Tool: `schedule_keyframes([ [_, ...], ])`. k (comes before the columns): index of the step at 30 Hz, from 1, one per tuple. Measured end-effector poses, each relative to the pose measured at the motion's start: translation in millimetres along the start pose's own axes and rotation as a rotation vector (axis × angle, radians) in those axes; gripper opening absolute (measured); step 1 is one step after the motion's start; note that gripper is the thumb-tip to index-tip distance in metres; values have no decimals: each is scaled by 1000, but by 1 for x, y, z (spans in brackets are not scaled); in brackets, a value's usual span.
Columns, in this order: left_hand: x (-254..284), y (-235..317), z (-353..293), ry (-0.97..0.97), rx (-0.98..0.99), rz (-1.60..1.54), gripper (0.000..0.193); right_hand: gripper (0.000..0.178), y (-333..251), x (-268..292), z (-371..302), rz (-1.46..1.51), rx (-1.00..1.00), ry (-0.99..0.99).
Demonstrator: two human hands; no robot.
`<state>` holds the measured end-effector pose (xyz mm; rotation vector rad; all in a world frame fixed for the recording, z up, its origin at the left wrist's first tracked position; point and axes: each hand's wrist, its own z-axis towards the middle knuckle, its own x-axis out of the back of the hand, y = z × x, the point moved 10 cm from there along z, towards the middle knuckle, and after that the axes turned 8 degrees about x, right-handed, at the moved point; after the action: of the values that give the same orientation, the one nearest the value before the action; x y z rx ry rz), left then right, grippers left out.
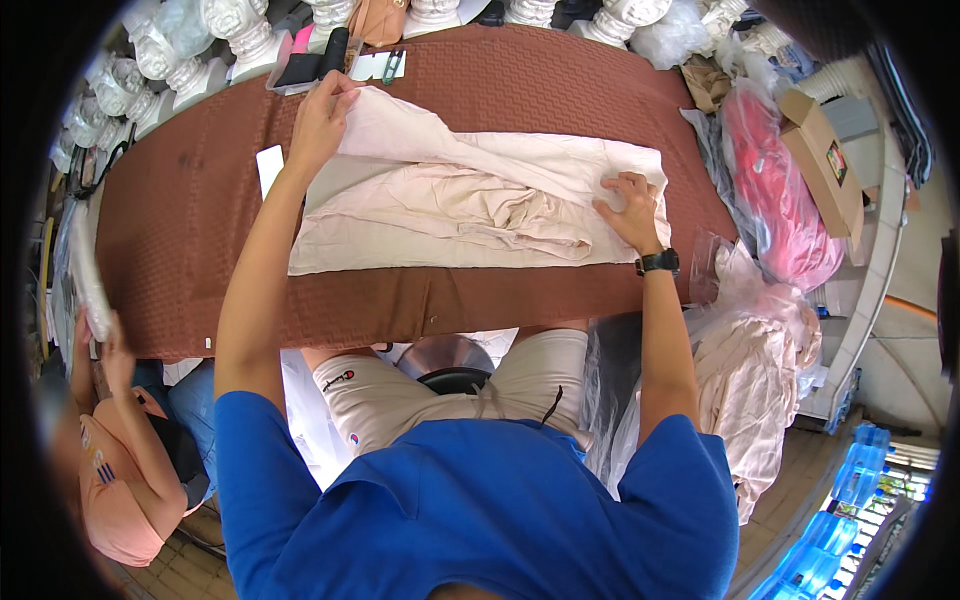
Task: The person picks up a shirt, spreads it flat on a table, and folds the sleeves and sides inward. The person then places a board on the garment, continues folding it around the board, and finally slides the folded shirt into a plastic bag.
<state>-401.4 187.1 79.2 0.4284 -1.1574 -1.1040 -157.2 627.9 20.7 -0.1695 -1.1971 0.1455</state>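
A pale pink cloth (400, 220) lies partly folded across the brown table cover (200, 210), its middle bunched into loose wrinkles. At its far left corner my left hand (325, 115) pinches the raised edge of the cloth between closed fingers. My right hand (634, 212), with a black watch on the wrist, rests on the cloth's right end with its fingers spread and slightly bent. Just left of the cloth, part of a white card (270, 170) shows beside my left forearm.
Beyond the cloth stand a clear tray (292, 80) with dark items and small green snips (391, 66). Ornate white balusters line the far edge. Bagged red fabric (765, 180), a cardboard box (822, 165) and more pale cloth (745, 370) sit right. Another person (125, 470) sits left.
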Motion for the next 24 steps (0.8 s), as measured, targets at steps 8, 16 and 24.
schedule_keyframes([
  [8, -1, 15, 7, 5, 23, 55, 12, 38, -57, -4, 7, 48, 193, 7],
  [16, 8, 11, 10, 68, -31, -15, 9, 30, 56, 11, 8, -516, -8, 33],
  [24, 27, -14, -16, -12, 79, -181, 7, 46, 26, 118, 1, -240, 76, 306],
])
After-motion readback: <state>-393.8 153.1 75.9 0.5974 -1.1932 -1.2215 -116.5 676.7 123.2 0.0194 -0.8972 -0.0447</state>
